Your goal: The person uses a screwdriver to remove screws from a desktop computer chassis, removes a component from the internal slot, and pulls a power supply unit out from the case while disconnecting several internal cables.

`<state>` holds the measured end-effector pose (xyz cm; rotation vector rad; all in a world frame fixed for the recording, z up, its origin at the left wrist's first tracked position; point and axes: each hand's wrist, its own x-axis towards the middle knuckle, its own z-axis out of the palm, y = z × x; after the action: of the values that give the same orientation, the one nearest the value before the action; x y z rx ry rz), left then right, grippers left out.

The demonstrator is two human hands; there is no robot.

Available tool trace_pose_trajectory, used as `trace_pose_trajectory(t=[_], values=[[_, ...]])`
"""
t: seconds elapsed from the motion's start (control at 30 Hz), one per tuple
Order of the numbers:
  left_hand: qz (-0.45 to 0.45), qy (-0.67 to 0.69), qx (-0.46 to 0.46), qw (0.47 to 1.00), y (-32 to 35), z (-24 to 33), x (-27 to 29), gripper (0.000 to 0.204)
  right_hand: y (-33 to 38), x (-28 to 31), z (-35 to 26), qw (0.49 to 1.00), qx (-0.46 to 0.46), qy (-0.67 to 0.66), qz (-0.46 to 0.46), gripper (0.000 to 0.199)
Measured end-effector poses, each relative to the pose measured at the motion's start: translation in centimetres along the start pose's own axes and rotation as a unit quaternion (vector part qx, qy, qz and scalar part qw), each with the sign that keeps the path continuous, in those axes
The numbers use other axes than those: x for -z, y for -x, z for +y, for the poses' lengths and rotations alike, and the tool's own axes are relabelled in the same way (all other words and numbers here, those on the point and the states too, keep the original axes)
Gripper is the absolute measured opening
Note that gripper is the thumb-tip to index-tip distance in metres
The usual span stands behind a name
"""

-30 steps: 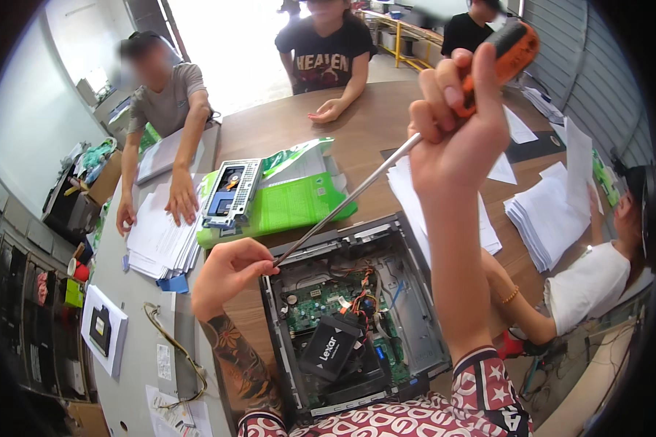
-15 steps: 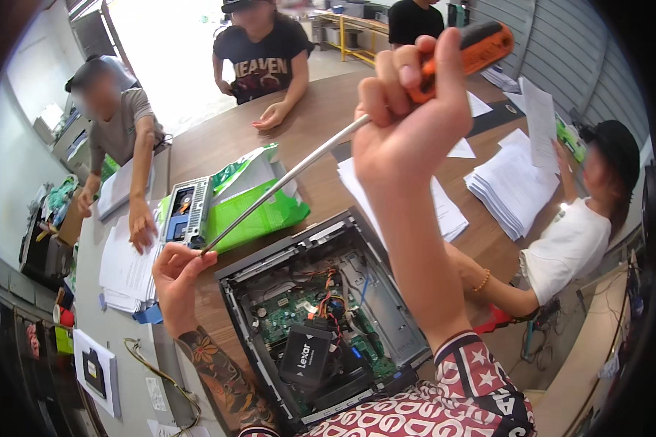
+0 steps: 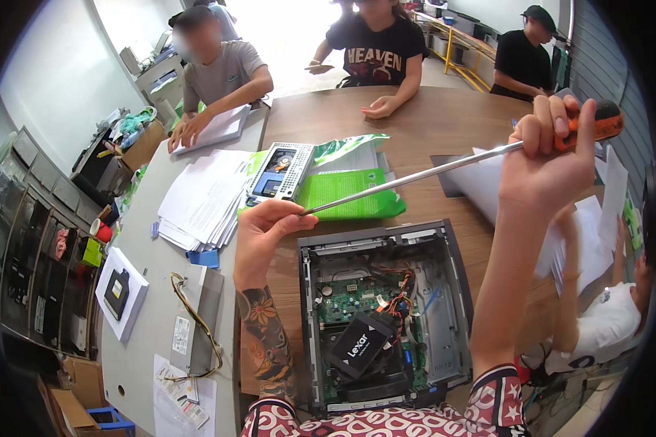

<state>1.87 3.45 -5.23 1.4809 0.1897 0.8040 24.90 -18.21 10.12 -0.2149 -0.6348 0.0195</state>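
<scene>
A long screwdriver (image 3: 423,176) slants above the table, its orange and black handle up at the right. My right hand (image 3: 539,171) is closed around it where the steel shaft meets the handle. The thumb and fingers of my left hand (image 3: 266,231) pinch its tip; whether a small part sits there too is hidden. Below both hands lies an opened desktop computer case (image 3: 455,291). Inside it show a green circuit board (image 3: 350,300), a bundle of coloured cables (image 3: 397,298) and a black solid-state drive (image 3: 358,345) lying at an angle.
Beyond the case lie a green plastic package (image 3: 342,191) and a silver drive cage (image 3: 278,171). Left are a paper stack (image 3: 204,193), a power supply (image 3: 197,313) with yellow cables and a black drive (image 3: 116,291) on white paper. Several people sit or stand around the table.
My view has swung left, so the case and both hands appear farther right. The screwdriver stays held at both ends and lies flatter. A person at the far left now leans over papers.
</scene>
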Motion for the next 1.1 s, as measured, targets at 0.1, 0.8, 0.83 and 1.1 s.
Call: trace_pose_trajectory(t=[0.1,0.8,0.83,1.1], values=[[-0.004,-0.021,0.016,1.0,0.0,0.4,-0.4,0.012,0.0,0.0,-0.4,1.0,-0.005,-0.009,-0.012,0.023],[-0.118,-0.068,0.068,0.988,-0.2,1.1,-1.8,0.049,-1.3,1.4,-0.6,0.991,-0.05,0.028,-0.121,0.024],[-0.118,-0.068,0.069,0.988,-0.2,1.0,-1.8,0.049,-1.3,1.3,-0.5,0.991,-0.049,0.028,-0.12,0.024],[-0.182,-0.113,0.088,0.973,-0.2,1.4,-1.7,0.052,-1.8,1.5,-0.8,0.99,-0.054,0.004,-0.133,0.02]])
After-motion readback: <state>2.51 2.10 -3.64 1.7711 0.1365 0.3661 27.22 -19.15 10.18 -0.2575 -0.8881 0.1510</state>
